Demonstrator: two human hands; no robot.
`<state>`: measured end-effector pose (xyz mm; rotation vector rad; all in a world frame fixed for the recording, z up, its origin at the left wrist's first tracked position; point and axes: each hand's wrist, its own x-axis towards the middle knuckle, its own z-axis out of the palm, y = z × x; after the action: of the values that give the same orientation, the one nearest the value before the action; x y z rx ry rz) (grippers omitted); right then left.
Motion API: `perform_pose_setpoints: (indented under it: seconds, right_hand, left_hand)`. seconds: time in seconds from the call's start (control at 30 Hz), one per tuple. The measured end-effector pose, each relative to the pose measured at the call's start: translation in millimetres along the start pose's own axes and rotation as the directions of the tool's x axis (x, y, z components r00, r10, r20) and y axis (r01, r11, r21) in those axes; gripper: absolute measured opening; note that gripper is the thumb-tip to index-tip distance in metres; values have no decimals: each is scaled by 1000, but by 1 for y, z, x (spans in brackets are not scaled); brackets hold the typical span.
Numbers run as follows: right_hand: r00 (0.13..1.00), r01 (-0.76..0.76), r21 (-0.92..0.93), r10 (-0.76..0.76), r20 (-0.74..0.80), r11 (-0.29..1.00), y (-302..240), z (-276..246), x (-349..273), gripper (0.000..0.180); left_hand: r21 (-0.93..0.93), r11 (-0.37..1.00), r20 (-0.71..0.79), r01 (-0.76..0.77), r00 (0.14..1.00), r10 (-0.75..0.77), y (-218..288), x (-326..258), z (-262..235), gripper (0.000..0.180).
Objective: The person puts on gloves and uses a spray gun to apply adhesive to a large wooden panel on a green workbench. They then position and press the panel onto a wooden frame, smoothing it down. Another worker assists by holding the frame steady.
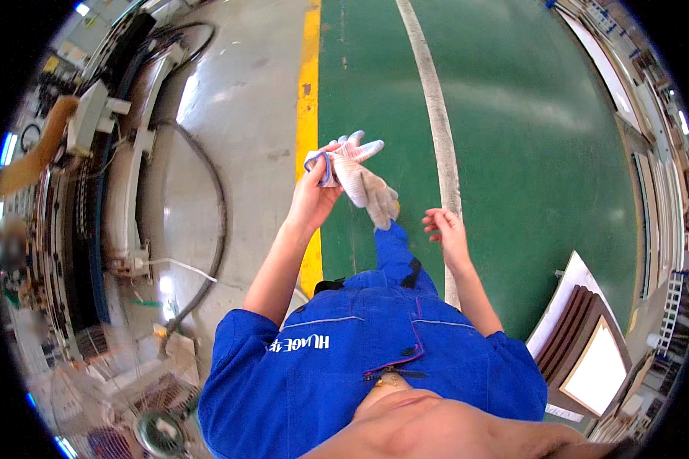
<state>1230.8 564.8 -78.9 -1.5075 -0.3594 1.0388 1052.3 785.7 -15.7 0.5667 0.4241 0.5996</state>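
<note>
My bare left hand [315,200] is closed on the cuff of a pale knit work glove [348,167], out in front of my body. The cuff has a blue edge, and the glove's light fingers point away to the right. Just below it, a greyish piece [379,200] overlaps my blue trouser leg; whether it is a second glove or my shoe, I cannot tell. To the right, apart from the glove, my bare right hand [445,233] hovers over the green floor. Its fingers are loosely bent and apart, with nothing visible in them.
Machinery with a pale rail [142,161] and a dark hose [220,199] lines the left side. A yellow stripe [308,92] divides grey floor from green. At lower right stands a stack of brown and white panels [582,336]; more boards [658,222] lean along the right edge.
</note>
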Motion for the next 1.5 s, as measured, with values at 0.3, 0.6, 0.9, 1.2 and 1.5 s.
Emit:
perform_pose_setpoints:
  seconds: [0.3, 0.6, 0.9, 1.2, 1.5]
  right_hand:
    - [902, 406, 5, -402, 158, 914, -145, 94, 240, 17]
    - [704, 663, -299, -438, 558, 686, -233, 242, 504, 18]
    - [856, 371, -481, -92, 509, 795, -282, 321, 796, 18]
    - [847, 510, -706, -429, 314, 491, -374, 366, 1004, 15]
    - [691, 703, -706, -153, 707, -88, -476, 463, 1277, 19]
  left_hand:
    - [76, 995, 54, 61, 996, -65, 77, 244, -8, 41]
    - [491, 867, -201, -82, 958, 204, 162, 450, -60, 40]
    - [872, 488, -52, -41, 983, 176, 255, 710, -182, 44]
    - [935, -196, -306, 296, 952, -18, 401, 961, -173, 40]
    - [861, -390, -258, 325, 942, 216, 546, 1204, -220, 29]
